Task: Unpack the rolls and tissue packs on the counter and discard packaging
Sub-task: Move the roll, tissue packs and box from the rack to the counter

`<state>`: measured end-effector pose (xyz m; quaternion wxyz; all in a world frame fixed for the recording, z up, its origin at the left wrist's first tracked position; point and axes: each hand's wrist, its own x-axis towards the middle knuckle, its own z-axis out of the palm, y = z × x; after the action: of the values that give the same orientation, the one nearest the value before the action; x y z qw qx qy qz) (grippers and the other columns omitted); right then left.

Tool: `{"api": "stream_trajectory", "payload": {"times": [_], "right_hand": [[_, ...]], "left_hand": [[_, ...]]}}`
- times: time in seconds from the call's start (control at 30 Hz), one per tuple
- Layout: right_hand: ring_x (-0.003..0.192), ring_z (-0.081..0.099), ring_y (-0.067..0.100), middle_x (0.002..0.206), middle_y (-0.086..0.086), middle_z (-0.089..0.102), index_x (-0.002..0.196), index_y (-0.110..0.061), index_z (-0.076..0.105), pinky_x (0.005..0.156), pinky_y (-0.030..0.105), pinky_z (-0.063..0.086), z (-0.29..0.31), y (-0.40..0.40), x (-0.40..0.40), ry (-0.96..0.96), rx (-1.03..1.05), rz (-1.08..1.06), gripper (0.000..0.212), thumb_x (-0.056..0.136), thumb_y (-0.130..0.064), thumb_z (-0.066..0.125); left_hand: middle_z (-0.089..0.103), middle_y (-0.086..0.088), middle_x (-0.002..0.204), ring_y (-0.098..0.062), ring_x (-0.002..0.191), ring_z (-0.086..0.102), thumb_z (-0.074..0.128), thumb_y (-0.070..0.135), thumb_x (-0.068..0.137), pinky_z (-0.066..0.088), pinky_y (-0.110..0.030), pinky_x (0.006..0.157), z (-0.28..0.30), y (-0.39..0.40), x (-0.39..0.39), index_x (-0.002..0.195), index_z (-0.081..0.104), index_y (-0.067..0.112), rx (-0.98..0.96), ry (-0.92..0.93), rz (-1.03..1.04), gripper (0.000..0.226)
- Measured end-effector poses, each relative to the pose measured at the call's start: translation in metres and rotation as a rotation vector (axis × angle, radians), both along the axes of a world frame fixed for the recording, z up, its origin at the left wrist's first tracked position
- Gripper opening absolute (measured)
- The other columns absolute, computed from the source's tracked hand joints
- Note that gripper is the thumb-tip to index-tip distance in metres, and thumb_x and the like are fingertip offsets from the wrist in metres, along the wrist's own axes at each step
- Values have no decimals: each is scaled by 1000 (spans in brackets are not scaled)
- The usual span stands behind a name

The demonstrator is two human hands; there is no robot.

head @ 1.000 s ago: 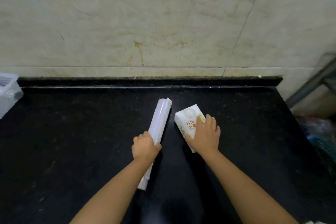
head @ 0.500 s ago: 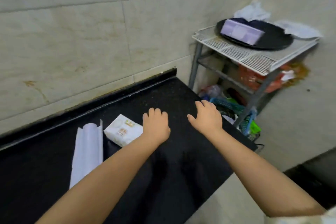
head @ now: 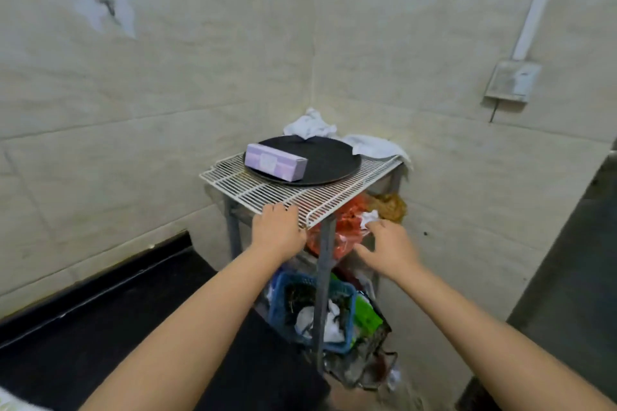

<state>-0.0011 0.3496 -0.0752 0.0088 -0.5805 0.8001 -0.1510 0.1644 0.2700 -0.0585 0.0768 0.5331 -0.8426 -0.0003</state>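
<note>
a purple tissue pack [head: 275, 161] lies on a black round tray [head: 329, 160] at the center of the frame, on top of a white wire rack [head: 267, 190]. the left hand [head: 277, 231] is at the near edge of the rack, fingers relaxed and holding nothing. the right hand [head: 389, 248], fingers spread, is empty beside a red bag [head: 347, 227]. below is a blue basket [head: 312, 310], and the black counter [head: 117, 327] is at lower left.

You are facing a white coated wire rack [head: 267, 188] bearing a matt black tray [head: 329, 160] and a glossy purple box [head: 275, 162]; the worktop [head: 100, 310] is showing dull black.
</note>
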Motion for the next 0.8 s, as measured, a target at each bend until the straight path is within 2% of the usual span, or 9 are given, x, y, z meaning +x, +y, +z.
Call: {"api": "stream_trajectory", "payload": {"times": [0.17, 0.27, 0.33, 0.4, 0.47, 0.57, 0.67, 0.73, 0.8], "right_hand": [[110, 55, 31, 116, 14, 61, 110, -8, 59, 86, 37, 48, 19, -32, -56, -4, -31, 60, 41, 82, -39, 54], [104, 59, 26, 114, 9, 63, 110, -15, 59, 80, 33, 52, 32, -69, -67, -18, -40, 129, 38, 82, -40, 54], [111, 56, 25, 123, 9, 59, 119, -17, 55, 87, 38, 53, 40, -100, -68, -25, -26, 162, 43, 83, -41, 52], [122, 49, 28, 135, 10, 51, 132, -16, 44, 95, 41, 47, 46, -132, -64, -5, -13, 198, 54, 85, -41, 51], [124, 47, 29, 138, 11, 48, 135, -14, 41, 97, 42, 45, 52, -164, -57, -6, -5, 263, 57, 86, -41, 50], [116, 53, 29, 128, 11, 56, 127, -13, 48, 89, 40, 48, 62, -204, -42, -17, 47, 359, 50, 85, -40, 52], [104, 57, 31, 105, 10, 60, 103, -13, 55, 73, 36, 45, 66, -243, -31, 2, 71, 460, 32, 83, -38, 51], [102, 56, 31, 109, 12, 60, 101, -12, 54, 69, 34, 41, 65, -266, -25, -6, 99, 494, 32, 83, -38, 52], [107, 53, 33, 118, 15, 56, 112, -10, 52, 73, 35, 41, 59, -285, -21, -1, 135, 508, 43, 82, -41, 54]], "left_hand": [[48, -14, 134, -31, 126, 42, 47, 40, 89, 37, -46, 103, 15, -22, -44, 126, 46, 11, -12, -59, 87, 47], [49, -13, 134, -30, 125, 44, 46, 41, 90, 39, -45, 103, 22, -45, -53, 127, 46, 11, -8, -66, 137, 47], [49, -12, 134, -29, 123, 46, 45, 43, 91, 41, -44, 101, 27, -63, -53, 128, 45, 13, -6, -75, 168, 48], [49, -12, 136, -29, 124, 45, 44, 44, 92, 42, -43, 101, 31, -81, -50, 129, 44, 13, 16, -79, 202, 49], [48, -13, 136, -30, 125, 44, 44, 43, 92, 41, -44, 101, 33, -99, -44, 129, 44, 13, 39, -82, 233, 48], [50, -13, 134, -30, 124, 45, 44, 42, 92, 43, -44, 100, 36, -125, -31, 127, 46, 12, 81, -68, 290, 46], [50, -16, 135, -33, 126, 44, 45, 41, 92, 42, -45, 100, 31, -146, -19, 129, 45, 10, 116, -24, 364, 48], [47, -17, 138, -34, 127, 43, 45, 41, 93, 41, -44, 102, 24, -155, -11, 133, 42, 9, 157, -2, 413, 51], [43, -19, 140, -34, 128, 42, 45, 40, 93, 41, -44, 105, 12, -159, -4, 137, 39, 9, 200, 21, 467, 54]]}}
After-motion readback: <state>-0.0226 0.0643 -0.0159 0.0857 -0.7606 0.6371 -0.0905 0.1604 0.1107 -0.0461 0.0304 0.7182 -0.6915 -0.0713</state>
